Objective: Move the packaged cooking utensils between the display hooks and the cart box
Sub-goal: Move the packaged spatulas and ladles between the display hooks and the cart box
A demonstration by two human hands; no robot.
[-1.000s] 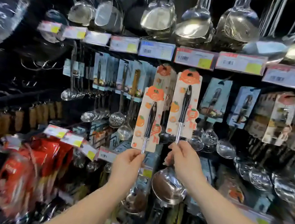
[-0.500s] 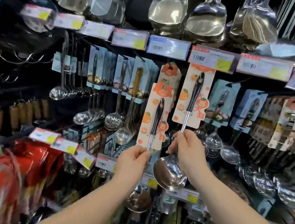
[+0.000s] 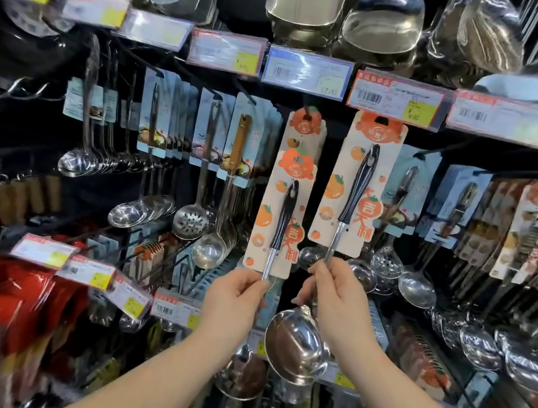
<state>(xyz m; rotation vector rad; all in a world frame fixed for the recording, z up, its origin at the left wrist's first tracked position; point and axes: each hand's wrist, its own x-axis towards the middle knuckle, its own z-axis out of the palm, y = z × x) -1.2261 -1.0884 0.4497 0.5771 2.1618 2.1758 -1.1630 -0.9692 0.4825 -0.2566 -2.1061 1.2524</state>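
While both arms reach up toward the display wall, each hand pinches the bare metal shaft of a carded ladle just below its backing card. The left hand grips the left ladle, whose long axis runs nearly upright, black handle up and leaning slightly right, with its steel bowl hanging low beneath the wrist. The right hand clasps the right ladle, which tilts a little more to the right; its bowl hangs below the hand, open face toward the camera. The right ladle's orange-printed card reaches higher, its top hole just under a yellow-marked price tag, and whether it sits on a hook cannot be told. The left ladle's card overlaps the front of a matching card that hangs on a hook behind it.

A narrow gap separates the two held cards. Blue-carded ladles and skimmers crowd the hooks to the left, and more blue cards hang just behind the right ladle, so room on either side is tight. Large steel spatulas hang from the row above. Red packages blur at the near left.
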